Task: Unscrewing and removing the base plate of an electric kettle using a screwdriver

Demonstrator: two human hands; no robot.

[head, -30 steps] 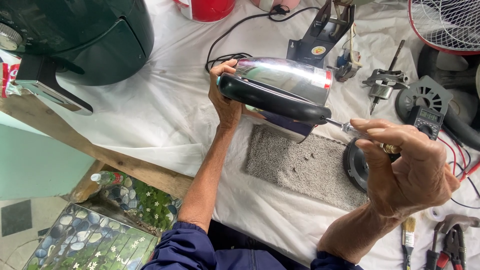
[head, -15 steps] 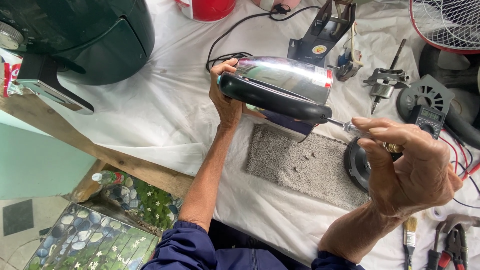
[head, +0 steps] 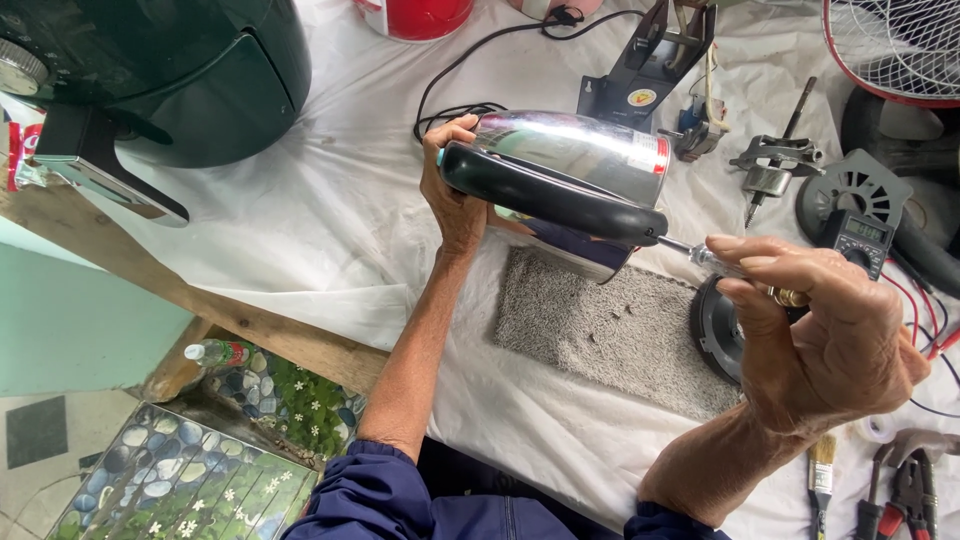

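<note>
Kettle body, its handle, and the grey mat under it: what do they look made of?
Kettle body: polished metal, likely stainless steel; it mirrors the light and the left hand holding it. Handle: black plastic by the look, smooth and semi-gloss with soft highlights. Grey mat: carpet-like textile with a short, fuzzy, matte pile. The right hand holds a screwdriver with a clear, probably plastic, grip.

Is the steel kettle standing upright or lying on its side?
On its side: the left hand holds the kettle horizontal above the grey mat.
</note>
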